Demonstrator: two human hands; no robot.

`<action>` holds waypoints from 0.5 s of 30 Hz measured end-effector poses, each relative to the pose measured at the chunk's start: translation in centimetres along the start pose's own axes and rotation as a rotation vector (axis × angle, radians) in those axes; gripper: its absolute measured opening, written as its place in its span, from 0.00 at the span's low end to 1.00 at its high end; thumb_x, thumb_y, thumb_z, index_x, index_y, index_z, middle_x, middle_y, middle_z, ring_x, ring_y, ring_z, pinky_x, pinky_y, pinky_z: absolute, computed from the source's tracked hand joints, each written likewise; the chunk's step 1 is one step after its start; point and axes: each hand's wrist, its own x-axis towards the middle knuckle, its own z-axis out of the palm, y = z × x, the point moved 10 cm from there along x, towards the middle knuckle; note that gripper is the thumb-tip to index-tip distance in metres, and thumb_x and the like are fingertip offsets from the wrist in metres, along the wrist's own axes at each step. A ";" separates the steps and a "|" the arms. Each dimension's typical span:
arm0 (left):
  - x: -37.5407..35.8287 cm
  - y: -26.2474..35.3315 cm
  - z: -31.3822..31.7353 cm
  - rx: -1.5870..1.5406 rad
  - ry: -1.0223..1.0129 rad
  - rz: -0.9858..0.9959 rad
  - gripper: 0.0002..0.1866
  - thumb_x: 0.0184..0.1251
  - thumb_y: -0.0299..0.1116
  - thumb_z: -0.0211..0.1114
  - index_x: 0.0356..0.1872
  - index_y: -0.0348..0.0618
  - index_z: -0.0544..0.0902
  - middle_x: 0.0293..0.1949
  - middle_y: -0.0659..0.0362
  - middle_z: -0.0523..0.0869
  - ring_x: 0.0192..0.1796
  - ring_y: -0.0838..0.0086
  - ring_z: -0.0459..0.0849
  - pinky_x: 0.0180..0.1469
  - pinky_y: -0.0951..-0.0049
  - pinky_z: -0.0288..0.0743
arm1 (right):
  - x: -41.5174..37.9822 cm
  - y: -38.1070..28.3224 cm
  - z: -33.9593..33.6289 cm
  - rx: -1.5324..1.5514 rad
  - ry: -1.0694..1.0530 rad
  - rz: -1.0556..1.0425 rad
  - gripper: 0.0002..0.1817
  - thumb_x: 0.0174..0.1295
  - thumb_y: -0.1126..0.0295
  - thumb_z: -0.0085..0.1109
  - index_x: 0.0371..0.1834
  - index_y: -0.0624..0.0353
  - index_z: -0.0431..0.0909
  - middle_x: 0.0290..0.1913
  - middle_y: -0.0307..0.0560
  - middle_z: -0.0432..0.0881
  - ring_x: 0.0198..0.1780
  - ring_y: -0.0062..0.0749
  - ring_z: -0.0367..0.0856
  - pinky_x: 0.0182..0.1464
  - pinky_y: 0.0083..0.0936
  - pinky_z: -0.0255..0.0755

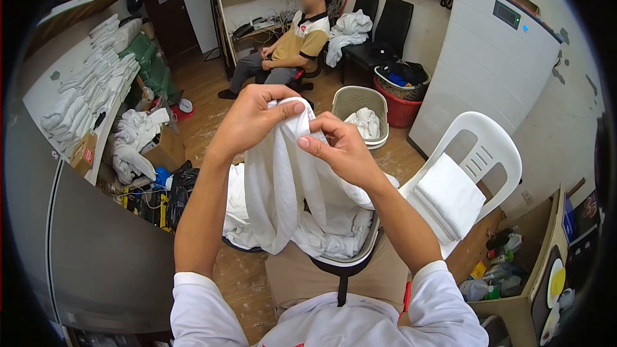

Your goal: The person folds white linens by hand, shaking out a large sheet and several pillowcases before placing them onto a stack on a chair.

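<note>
A white cloth (283,173) hangs in loose folds from both my hands, in front of my chest. My left hand (260,115) pinches its upper edge between thumb and fingers. Close beside it, my right hand (337,146) grips the same cloth, thumb pressed toward the curled fingers. Below, a laundry basket (367,244) stands at my lap, holding more crumpled white cloth (334,234). The hanging cloth covers part of the basket, and its lower end merges with the pile.
A white plastic chair (508,148) at right bears folded white cloth (450,196). Ahead stand a beige basket (347,99) and a red basket (395,108). A seated person (299,38) is farther back. Stacked white linens (83,99) fill the left shelf, beside a grey cabinet (109,250).
</note>
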 end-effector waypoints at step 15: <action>4.0 -3.5 -7.0 0.060 0.340 -0.135 0.13 0.63 0.37 0.68 0.36 0.36 0.85 0.28 0.65 0.82 0.31 0.83 0.74 0.38 0.80 0.68 | -7.7 2.6 1.7 -0.074 -0.485 0.105 0.07 0.58 0.71 0.57 0.28 0.63 0.71 0.33 0.41 0.65 0.37 0.27 0.64 0.43 0.24 0.61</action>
